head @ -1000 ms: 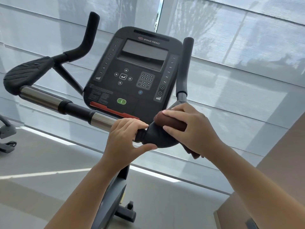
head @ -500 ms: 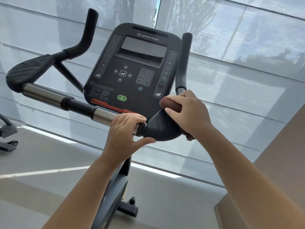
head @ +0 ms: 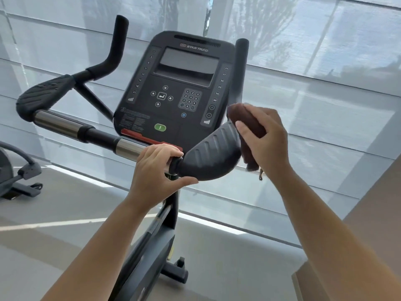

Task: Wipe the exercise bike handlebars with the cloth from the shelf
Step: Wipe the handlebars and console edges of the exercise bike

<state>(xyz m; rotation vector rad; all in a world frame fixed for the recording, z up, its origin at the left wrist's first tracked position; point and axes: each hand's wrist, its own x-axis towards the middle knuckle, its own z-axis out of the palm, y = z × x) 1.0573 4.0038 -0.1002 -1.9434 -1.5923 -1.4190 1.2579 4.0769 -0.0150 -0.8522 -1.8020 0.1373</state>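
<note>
The exercise bike handlebars (head: 63, 124) span the frame's left and centre, below the console (head: 182, 83). The right elbow pad (head: 211, 153) sits at centre. The left hand (head: 155, 170) is closed around the crossbar just left of that pad. The right hand (head: 263, 137), centre right, grips the brown cloth (head: 247, 120), bunched against the pad's far edge at the base of the right upright grip (head: 240, 70).

A single wide-angle head view looks forward and slightly down, close over the handlebars (head: 97, 135) and console (head: 180, 83), toward a shaded window (head: 314, 51); its right edge seems blurred
</note>
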